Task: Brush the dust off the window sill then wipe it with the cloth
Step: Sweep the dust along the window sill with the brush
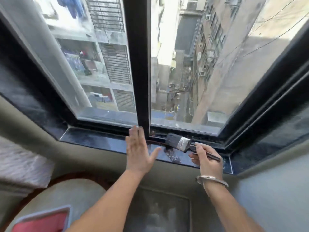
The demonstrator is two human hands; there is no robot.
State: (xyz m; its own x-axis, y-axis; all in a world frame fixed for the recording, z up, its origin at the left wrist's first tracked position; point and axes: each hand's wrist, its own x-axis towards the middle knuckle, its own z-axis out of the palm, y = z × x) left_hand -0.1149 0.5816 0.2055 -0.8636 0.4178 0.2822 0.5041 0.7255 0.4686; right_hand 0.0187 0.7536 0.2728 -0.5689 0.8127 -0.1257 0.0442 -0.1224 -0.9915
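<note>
Dark, slim handle pinched in the right hand's (pixel 208 160) fingers (pixel 199 147): a flat brush (pixel 179 142), metal ferrule, black bristles over the sill's (pixel 93 139) rear track. Left hand (pixel 138 152) flat, fingers spread wide above the glossy, dusty sill's front edge.

High-rise flat; cushioned seat (pixel 58 195) by window (pixel 184 64)

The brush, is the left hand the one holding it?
No, the brush is held by the right hand, while the left hand is open and flat over the window sill.
</note>
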